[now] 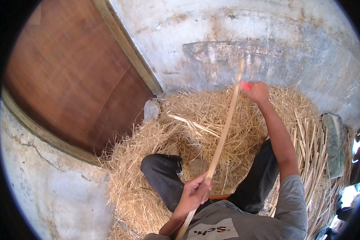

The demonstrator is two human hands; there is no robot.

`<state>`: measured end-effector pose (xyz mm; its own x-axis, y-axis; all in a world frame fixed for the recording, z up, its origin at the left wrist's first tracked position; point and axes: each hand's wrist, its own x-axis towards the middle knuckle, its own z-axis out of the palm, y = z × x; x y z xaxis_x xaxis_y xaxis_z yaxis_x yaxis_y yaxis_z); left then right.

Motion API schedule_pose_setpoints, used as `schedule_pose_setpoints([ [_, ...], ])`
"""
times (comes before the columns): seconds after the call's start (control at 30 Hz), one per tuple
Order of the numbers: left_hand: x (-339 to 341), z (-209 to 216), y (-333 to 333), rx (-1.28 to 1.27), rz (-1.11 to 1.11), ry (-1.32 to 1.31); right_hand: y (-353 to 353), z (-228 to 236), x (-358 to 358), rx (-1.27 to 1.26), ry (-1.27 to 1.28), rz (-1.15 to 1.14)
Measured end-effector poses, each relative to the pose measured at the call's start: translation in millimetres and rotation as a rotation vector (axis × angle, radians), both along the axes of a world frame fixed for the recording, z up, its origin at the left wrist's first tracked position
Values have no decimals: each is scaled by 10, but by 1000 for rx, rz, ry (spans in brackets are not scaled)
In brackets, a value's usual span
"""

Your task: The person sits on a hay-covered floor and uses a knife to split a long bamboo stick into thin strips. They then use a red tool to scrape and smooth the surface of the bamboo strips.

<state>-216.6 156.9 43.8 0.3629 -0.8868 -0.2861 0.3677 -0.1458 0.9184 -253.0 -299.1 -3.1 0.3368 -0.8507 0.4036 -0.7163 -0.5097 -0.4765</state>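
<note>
1. Strip (227,128), long, pale and flat, runs slantwise from the shirt front up past the heap's far edge, its tip standing out against the wall; we note a slight bow along it.
2. Left hand (197,190): fingers wrapped round the strip's lower part, just ahead of the shirt. We see the strip continue below the grip, toward the body.
3. Right hand (257,92): arm stretched far out, fingers closed on a small red object (246,85) beside the strip's upper part. Blur there; we cannot tell its kind, nor whether it touches the strip.
4. Straw-like heap (136,192) of fine shavings fills the ground about the legs, its far edge against the stained wall (228,24). We count several loose splinters (193,125) on top, left of the strip.
5. Dark trousers (164,172), knees spread either side of the strip; grey shirt (244,224) with a white printed patch.
6. Along the heap's right edge we find a bunch of narrow strips (310,154), a grey-green slab (334,144) just beyond.
7. By the heap's far left corner: pale stone (151,110), near the brown door (80,80).
</note>
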Motion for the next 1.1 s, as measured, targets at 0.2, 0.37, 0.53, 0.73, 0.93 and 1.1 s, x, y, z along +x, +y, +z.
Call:
schedule_pose_setpoints([
  [0.2,-133,-24,40,51,-83,36,-311,-7,-346,-7,-61,-113],
  [0.37,106,4,-262,-138,-6,61,389,204,-242,255,-18,89],
  [0.53,383,-4,-476,-259,32,109,1327,69,-128,-138,-107,575],
  [0.73,435,47,-546,-247,86,97,1713,131,-52,-247,-9,792],
  [0.93,434,2,-575,-264,129,253,1608,77,65,-464,-28,732],
  [1.1,515,-50,-537,-337,159,261,1774,47,112,-233,88,757],
])
